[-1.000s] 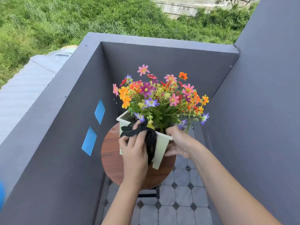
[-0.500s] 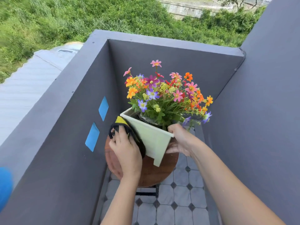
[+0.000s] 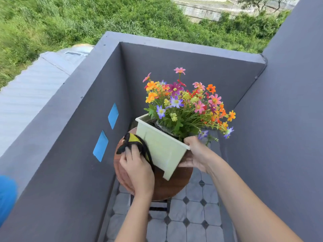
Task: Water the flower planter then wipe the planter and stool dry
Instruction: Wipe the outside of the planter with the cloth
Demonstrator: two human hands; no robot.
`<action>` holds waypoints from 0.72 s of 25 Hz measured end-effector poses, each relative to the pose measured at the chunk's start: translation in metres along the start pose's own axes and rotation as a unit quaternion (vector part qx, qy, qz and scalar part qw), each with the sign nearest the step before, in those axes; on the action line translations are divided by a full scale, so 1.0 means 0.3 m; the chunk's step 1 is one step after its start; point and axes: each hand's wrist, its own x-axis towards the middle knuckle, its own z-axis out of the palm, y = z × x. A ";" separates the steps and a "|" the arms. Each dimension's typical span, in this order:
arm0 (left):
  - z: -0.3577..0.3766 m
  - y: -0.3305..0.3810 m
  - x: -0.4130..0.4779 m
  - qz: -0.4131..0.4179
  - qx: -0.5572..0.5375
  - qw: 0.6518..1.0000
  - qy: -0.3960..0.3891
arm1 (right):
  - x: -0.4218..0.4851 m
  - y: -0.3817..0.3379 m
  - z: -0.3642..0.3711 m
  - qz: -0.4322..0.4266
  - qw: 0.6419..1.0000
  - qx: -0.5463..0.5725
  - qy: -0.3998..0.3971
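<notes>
The wiping step was in hand; watering was judged complete, though no water or watering vessel was visible. The planter [image 3: 161, 149], pale green and filled with mixed flowers [image 3: 187, 105], was tilted away from the person above the round wooden stool [image 3: 167, 187], with its near foot raised clear of the seat. The right hand [image 3: 196, 155] was closed over the planter's near right corner, thumb on the rim and fingers curled beneath, bearing the tilt. The left hand [image 3: 138, 169] was pressed flat, fingers together, onto a black-and-yellow cloth [image 3: 135, 144] held against the planter's left end wall, just beyond the fingertips. Whether the far edge rested on the stool could not be determined. Judgement: the next move called for carrying the cloth across the underside and remaining walls, then setting the planter level before drying the seat. Risk noted: slippage at the single-hand hold.
</notes>
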 end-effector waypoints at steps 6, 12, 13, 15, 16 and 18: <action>-0.034 0.056 -0.164 -0.117 -0.095 0.982 -0.115 | 0.001 -0.006 0.020 -0.014 1.000 0.002 0.021; -0.078 0.112 -0.097 0.249 -0.076 0.955 -0.141 | -0.013 0.003 0.022 -0.007 1.000 0.015 0.022; -0.055 0.077 -0.077 0.244 -0.041 0.960 -0.127 | -0.012 0.006 0.024 -0.003 1.000 0.022 0.017; -0.027 0.022 -0.043 0.121 -0.025 0.988 -0.093 | -0.011 0.014 0.025 0.000 1.000 0.024 0.016; -0.024 0.019 -0.042 0.065 -0.035 0.994 -0.077 | -0.008 0.014 0.024 -0.003 1.000 0.022 0.020; -0.033 0.044 -0.069 0.082 -0.064 0.991 -0.079 | 0.002 0.009 0.025 -0.011 1.000 0.009 0.024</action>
